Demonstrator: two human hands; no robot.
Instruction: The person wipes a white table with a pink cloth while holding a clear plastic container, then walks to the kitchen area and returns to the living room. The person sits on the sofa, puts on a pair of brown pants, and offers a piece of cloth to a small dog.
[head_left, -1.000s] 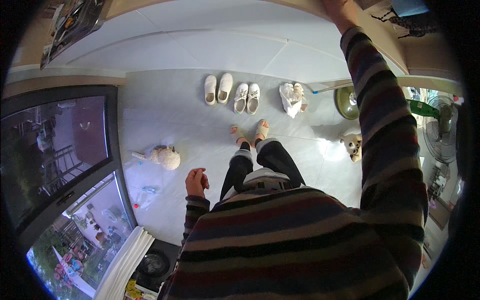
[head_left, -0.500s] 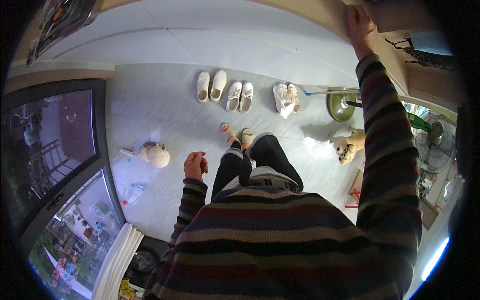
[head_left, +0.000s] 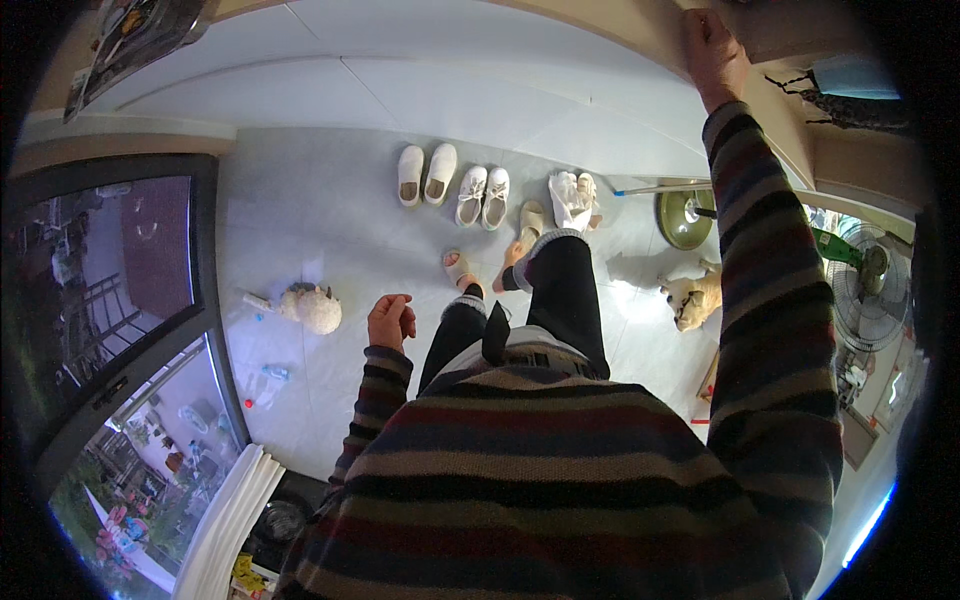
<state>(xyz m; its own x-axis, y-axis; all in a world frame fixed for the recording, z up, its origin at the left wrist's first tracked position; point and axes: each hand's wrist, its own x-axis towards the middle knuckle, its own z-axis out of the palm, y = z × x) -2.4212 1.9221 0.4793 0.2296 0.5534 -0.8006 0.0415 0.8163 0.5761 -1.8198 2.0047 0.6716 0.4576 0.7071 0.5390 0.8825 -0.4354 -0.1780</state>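
My right hand is stretched far forward at the beige edge of a cabinet, its fingers curled against it. Whether something is inside those fingers is hidden. Low beside my body hangs my left hand, loosely closed, with nothing visible in it. My feet wear beige open-toed slippers; the right slipper is set forward next to a pair of white lace-up shoes. Left of those stand white slip-on shoes, and to the right a white bag lies against a pale shoe.
A tan dog stands on the right, near a round olive-green base and a fan. On the left floor lie a fluffy cream toy, a small red ball and a clear bluish bottle. A dark-framed glass door is at the left.
My right foot has stepped forward and to the right, up beside the lace-up shoes. The right hand remains at the cabinet edge. The left hand has barely moved.
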